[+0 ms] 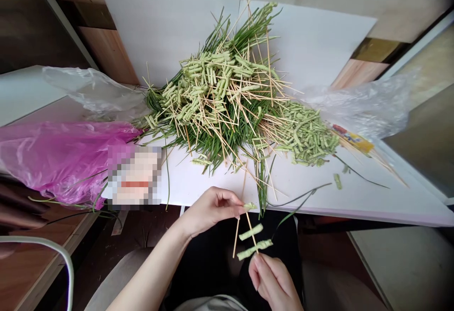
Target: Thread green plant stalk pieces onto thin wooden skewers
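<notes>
My left hand (209, 209) is closed in a pinch on a small folded bundle of green stalks (250, 205) at the tip of a thin bamboo skewer (251, 229). My right hand (273, 280) grips the lower end of that skewer, which carries two more green bundles (254, 242). A second loose skewer (236, 237) hangs beside it from my left fingers. Both hands are below the front edge of the white board (319, 193).
A big heap of green stalks, folded bundles and skewers (220, 93) lies on the board, with a smaller pile of cut pieces (308, 136) to the right. A pink plastic bag (60, 157) lies left, clear bags (369, 105) at both sides.
</notes>
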Demonstrator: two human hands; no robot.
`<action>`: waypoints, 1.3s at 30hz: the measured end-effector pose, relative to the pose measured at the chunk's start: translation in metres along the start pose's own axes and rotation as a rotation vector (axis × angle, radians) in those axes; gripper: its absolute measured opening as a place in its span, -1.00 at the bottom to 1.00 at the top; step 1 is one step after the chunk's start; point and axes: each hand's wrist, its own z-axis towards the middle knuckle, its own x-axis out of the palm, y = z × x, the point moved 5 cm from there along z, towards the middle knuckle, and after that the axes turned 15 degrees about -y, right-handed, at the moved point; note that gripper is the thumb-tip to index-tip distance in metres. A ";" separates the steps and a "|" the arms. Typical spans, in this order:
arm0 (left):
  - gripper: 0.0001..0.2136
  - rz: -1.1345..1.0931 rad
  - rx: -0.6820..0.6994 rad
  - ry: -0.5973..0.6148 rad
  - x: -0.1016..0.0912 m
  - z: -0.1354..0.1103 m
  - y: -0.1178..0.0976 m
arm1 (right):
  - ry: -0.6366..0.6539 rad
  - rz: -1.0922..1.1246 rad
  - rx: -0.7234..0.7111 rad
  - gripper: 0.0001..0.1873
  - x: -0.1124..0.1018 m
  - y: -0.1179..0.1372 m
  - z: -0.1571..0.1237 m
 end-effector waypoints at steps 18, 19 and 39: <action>-0.72 0.168 0.132 -0.001 0.011 -0.003 0.001 | -0.010 0.037 -0.038 -0.35 -0.005 0.009 0.010; -0.71 0.226 0.175 -0.050 0.004 -0.003 -0.005 | -0.006 0.013 -0.045 -0.37 -0.005 0.008 0.010; -0.91 1.448 0.663 -0.695 -0.092 0.005 -0.032 | 0.100 -0.031 0.050 -0.30 0.003 0.011 0.005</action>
